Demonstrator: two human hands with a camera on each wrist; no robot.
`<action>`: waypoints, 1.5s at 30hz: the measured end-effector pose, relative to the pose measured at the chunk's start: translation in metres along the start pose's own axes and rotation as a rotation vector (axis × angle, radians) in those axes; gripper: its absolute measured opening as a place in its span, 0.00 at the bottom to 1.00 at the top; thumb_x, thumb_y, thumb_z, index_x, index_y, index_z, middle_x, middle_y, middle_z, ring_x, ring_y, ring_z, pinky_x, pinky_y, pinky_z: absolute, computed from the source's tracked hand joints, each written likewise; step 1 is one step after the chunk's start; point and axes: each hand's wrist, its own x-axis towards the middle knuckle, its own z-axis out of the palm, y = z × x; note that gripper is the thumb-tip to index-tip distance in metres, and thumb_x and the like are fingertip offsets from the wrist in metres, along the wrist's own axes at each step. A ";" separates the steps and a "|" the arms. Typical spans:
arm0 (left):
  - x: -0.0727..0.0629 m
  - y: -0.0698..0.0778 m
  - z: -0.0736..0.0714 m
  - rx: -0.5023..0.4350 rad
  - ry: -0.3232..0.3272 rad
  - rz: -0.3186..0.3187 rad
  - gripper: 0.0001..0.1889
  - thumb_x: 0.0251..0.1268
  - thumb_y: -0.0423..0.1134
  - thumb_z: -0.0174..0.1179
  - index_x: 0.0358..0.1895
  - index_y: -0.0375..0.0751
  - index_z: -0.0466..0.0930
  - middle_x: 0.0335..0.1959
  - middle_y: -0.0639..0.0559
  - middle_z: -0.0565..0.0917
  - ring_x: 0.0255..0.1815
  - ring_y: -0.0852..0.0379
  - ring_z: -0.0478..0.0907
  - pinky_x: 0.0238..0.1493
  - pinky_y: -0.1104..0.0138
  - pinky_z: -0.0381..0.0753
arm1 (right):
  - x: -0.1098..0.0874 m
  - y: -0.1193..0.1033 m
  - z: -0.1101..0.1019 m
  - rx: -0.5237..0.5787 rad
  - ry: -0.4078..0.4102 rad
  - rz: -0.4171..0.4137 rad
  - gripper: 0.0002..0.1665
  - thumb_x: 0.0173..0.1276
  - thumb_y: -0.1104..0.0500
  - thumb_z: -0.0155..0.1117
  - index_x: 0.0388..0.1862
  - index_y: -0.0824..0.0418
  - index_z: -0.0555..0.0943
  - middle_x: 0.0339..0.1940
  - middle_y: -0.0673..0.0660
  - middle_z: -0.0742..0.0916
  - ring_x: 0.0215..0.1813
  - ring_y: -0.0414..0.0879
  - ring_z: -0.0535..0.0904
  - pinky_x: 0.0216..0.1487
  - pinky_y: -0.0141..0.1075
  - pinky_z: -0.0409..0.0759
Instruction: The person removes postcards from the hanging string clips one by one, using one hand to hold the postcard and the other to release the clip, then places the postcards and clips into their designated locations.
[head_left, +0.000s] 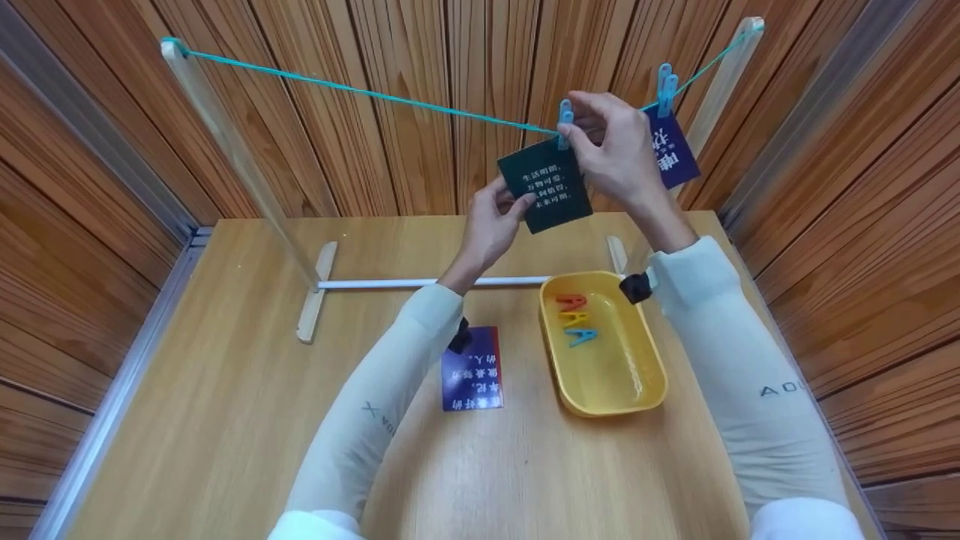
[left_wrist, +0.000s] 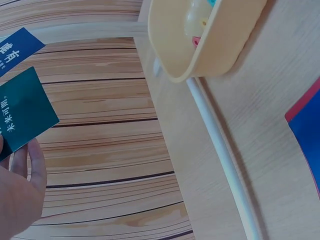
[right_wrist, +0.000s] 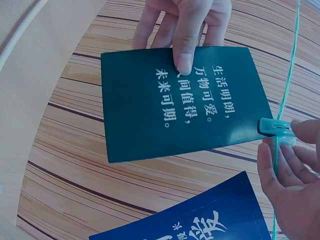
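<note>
A dark green card (head_left: 546, 187) with white writing hangs at the cord (head_left: 360, 91), tilted. My left hand (head_left: 491, 225) pinches its lower left edge, thumb in front and fingers behind. At the card's upper corner sits a light blue clothespin (right_wrist: 274, 128), which lies over the cord. Thumb and fingers of my right hand (head_left: 619, 146) are at this clothespin's handle end and pinch it. Just right of that hand, a blue card (head_left: 673, 154) hangs from the cord by light blue clothespins (head_left: 666, 90); the hand partly covers it.
Wooden posts (head_left: 240, 157) hold up the cord, with a white rod (head_left: 405, 283) between their feet. On the table (head_left: 225, 420) stands a yellow basin (head_left: 622, 375) with red, yellow and blue clothespins (head_left: 576, 319). Another blue card (head_left: 472, 375) lies left of the basin.
</note>
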 end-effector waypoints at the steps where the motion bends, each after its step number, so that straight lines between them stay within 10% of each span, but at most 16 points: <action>1: 0.000 0.000 -0.001 0.004 -0.003 0.001 0.20 0.79 0.40 0.59 0.70 0.50 0.77 0.63 0.51 0.87 0.59 0.56 0.87 0.62 0.64 0.87 | 0.000 0.001 0.000 0.001 -0.005 0.002 0.27 0.82 0.53 0.60 0.75 0.59 0.75 0.64 0.58 0.85 0.62 0.48 0.85 0.69 0.39 0.82; 36: -0.012 -0.002 -0.012 -0.039 -0.072 -0.003 0.19 0.78 0.43 0.62 0.68 0.52 0.80 0.60 0.53 0.90 0.58 0.57 0.87 0.65 0.63 0.86 | -0.007 0.006 0.005 0.060 0.061 -0.079 0.15 0.78 0.53 0.65 0.56 0.60 0.84 0.50 0.56 0.88 0.48 0.39 0.81 0.50 0.30 0.77; 45: -0.015 0.004 -0.013 -0.042 -0.080 0.004 0.19 0.78 0.43 0.62 0.67 0.52 0.80 0.59 0.53 0.89 0.57 0.58 0.87 0.63 0.65 0.86 | -0.008 -0.005 0.004 0.010 0.120 -0.078 0.15 0.78 0.51 0.65 0.55 0.58 0.86 0.52 0.55 0.89 0.54 0.42 0.84 0.58 0.34 0.79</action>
